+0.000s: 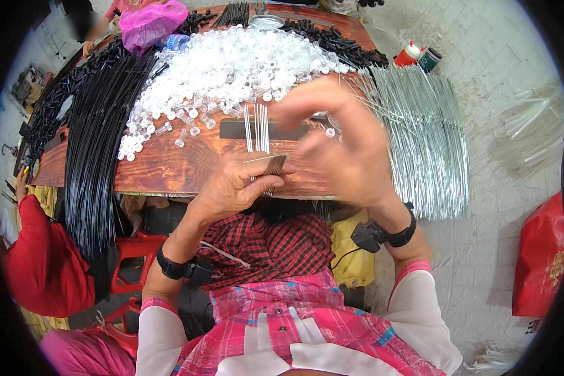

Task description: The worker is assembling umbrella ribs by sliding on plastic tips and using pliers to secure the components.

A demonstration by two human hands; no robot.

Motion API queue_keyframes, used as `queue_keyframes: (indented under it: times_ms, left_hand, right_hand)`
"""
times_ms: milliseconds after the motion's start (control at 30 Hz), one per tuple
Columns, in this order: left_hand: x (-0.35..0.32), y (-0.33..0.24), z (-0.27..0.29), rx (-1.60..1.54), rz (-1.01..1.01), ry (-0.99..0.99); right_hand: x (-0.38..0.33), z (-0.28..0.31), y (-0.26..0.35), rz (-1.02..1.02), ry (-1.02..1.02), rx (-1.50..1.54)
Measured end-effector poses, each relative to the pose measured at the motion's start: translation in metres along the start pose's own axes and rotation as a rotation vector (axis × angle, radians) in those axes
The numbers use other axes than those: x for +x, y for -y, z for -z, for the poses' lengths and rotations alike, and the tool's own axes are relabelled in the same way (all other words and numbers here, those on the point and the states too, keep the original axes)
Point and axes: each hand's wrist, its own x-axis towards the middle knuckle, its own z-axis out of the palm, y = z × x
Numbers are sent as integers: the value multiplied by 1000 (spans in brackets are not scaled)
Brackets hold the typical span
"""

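My left hand (238, 185) is closed at the table's near edge, thumb pressed against the fingers. It pinches a small bunch of thin silver wires (261, 128), whose far ends point toward a heap of clear plastic caps (225, 66). Their near ends (274, 165) look darker and fan out above the thumb. Raised to the right of the bunch is my right hand (341, 141), smeared by motion. Its fingers curl leftward, but whether they hold anything does not show. A loose cap (330, 132) lies beside it, and a dark flat bar (232, 129) sits behind the wires.
Long silver wires (426, 138) hang over the table's right side, black rods (97, 150) over the left. Behind the heap lie black pieces (338, 47) and a pink bag (151, 25). A person in a red sleeve (41, 263) sits at left. Bottles (410, 54) stand at far right.
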Motion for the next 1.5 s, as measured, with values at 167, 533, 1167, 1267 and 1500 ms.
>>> queue_keyframes:
  times_ms: [167,533,1167,1267,1500]
  left_hand:
    - [-32,36,-22,-180,115,103]
    - [-34,53,-28,254,-23,94]
    - [-28,69,-29,723,-105,72]
    - [-25,65,-31,638,-17,71]
    - [-29,69,-28,661,4,91]
  right_hand:
    - [-42,23,-38,-582,-111,306]
    - [-83,-50,-53,-223,278,-18]
    - [-77,-55,-46,-119,302,-127]
    - [-75,-54,-45,-92,315,-112]
    - [-66,-32,-47,-161,632,-93]
